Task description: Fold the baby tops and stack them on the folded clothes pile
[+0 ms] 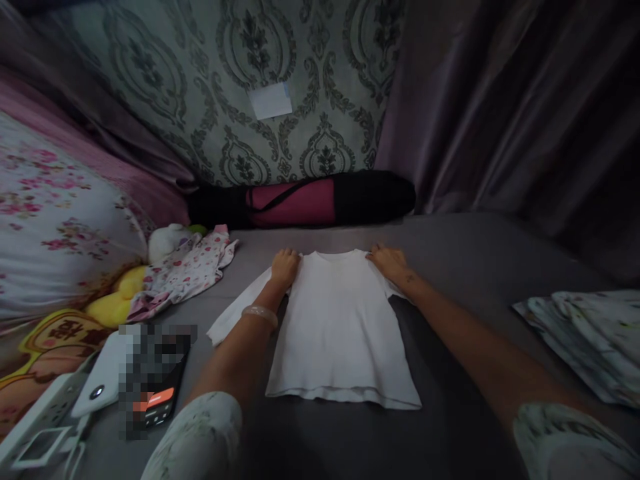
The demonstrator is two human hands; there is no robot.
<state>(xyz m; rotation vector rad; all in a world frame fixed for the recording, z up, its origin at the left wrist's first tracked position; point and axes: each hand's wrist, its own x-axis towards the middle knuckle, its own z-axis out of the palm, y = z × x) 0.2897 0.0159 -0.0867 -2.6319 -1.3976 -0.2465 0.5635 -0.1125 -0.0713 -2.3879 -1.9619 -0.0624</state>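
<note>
A white long-sleeved shirt [340,327] lies spread flat on the grey bedding, its neckline away from me and its hem toward me. At its left shoulder seam my left hand [286,267] is closed, fingers pinching the cloth. My right hand [389,261] grips the opposite shoulder in the same way. The left sleeve reaches out past my left forearm; most of the right sleeve is hidden behind my right arm. A pale bangle [260,313] circles my left wrist.
Folded patterned cloth [590,340] lies at the right. To the left are a phone [167,393], a white device [105,373], a power strip [50,413], a yellow plush toy [113,300] and a small printed garment [195,267]. A black and pink bag [300,203] lies along the wall.
</note>
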